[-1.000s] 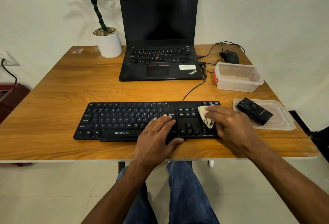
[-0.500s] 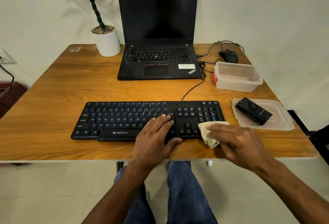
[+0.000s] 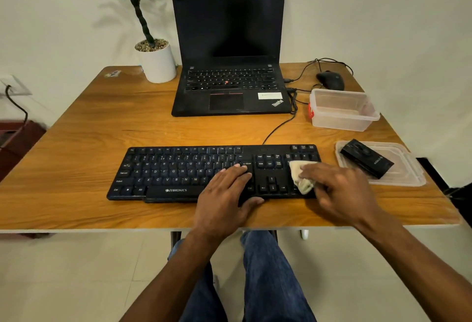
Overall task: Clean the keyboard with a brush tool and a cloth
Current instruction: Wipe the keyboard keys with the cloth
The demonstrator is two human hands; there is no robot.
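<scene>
Half a second ago our right hand (image 3: pixel 339 188) had dragged the cloth (image 3: pixel 301 176) off the near edge of the keyboard (image 3: pixel 194 171) onto the desk (image 3: pixel 76 127); now it has carried the cloth back up onto the number pad at the keyboard's right end, much where it was a second ago. We read this as a back-and-forth wiping stroke, so the cloth stage of the task is under way on the right section, while the letter keys to the left of both hands look untouched by the cloth for now. The right grip is blurred with motion, but its fingers lie fairly straight over the cloth and press it down onto the keys rather than pinching it. Our left hand (image 3: pixel 227 188) has not moved: it rests flat, fingers spread, on the keys just left of the arrow cluster, with the thumb hooked over the near edge to steady the board. The cloth is a small, pale, crumpled wad, bunched under the fingertips and poking out on their left. The keyboard is black, wired, and lies square to us. Just right of the right hand, a black case (image 3: pixel 367 158) that may hold the brush tool lies on a clear plastic lid (image 3: pixel 406 176); we cannot tell for sure.
</scene>
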